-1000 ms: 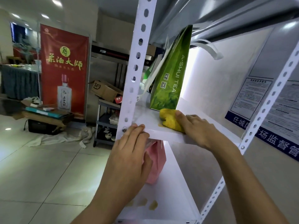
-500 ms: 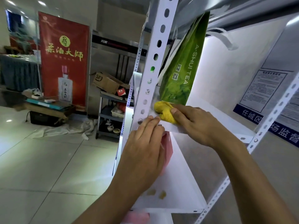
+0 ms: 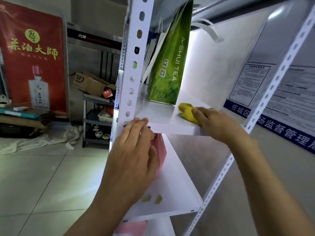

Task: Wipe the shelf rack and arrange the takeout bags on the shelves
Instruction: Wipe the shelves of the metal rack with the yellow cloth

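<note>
A white metal shelf rack with perforated posts stands in front of me. On its middle shelf a green "A-SHUI TEA" takeout bag stands upright, leaning slightly. My right hand presses a yellow cloth onto that shelf, just right of the green bag. My left hand grips the shelf's front edge beside the left post. Behind it a pink bag stands on the lower shelf, mostly hidden. That lower shelf carries two yellowish stains.
A second pink bag shows below the lower shelf. To the left are a red banner, a steel fridge, a trolley with a cardboard box and rags on the tiled floor. Wall notices hang to the right.
My right hand has slid the yellow cloth to the right along the shelf, away from the left post and past the green bag's base. The left hand stays on the shelf edge.
</note>
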A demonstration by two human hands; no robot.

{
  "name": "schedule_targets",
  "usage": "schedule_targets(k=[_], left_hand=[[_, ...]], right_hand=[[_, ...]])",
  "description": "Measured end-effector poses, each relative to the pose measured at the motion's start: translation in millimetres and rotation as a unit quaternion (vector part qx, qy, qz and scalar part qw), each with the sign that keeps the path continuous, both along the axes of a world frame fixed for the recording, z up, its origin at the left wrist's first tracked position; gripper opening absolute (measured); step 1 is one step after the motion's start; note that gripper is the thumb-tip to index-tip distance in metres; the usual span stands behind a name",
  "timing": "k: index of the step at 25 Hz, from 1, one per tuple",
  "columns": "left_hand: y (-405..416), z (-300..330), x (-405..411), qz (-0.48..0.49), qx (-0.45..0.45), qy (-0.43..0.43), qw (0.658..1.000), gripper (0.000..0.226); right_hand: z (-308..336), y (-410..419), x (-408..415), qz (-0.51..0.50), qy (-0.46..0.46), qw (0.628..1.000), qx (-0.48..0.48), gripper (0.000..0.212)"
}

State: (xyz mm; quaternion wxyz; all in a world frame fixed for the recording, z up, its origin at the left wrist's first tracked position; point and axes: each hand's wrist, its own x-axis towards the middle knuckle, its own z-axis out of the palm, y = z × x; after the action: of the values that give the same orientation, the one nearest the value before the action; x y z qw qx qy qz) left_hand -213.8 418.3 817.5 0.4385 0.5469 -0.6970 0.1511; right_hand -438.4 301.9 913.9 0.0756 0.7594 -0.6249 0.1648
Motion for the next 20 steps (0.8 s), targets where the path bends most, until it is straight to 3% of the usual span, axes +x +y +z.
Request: schedule_targets(k=[2, 4, 8, 10, 14, 18, 20], left_hand=[[0, -2, -3, 0.008, 0.003, -0.004, 1.000, 0.020], [0, -4, -6, 0.012, 0.011, -0.002, 1.000, 0.019], [0, -6, -8, 0.003, 0.009, 0.014, 1.000, 0.016], [0, -6, -9, -0.003, 0.004, 0.025, 1.000, 0.015], [1, -6, -12, -0.004, 0.000, 0.031, 1.000, 0.016], [1, -8, -13, 0.010, -0.009, 0.020, 1.000, 0.023], [1, -6, -14, 0.020, -0.003, 0.018, 1.000, 0.021]], right_hand=[[13, -12, -30, -0.095, -0.016, 0.994, 0.050, 0.058], [13, -15, -32, -0.115, -0.004, 0.993, 0.041, 0.058], [-12, 13, 9, 0.050, -0.023, 0.997, -0.059, 0.059], [-11, 21, 38, 0.140, -0.025, 0.988, -0.060, 0.059], [11, -3, 85, 0.153, 0.014, 0.988, 0.003, 0.050], [-12, 7, 71, 0.195, -0.014, 0.979, -0.058, 0.052], [-7, 6, 71, 0.194, -0.024, 0.980, -0.025, 0.054]])
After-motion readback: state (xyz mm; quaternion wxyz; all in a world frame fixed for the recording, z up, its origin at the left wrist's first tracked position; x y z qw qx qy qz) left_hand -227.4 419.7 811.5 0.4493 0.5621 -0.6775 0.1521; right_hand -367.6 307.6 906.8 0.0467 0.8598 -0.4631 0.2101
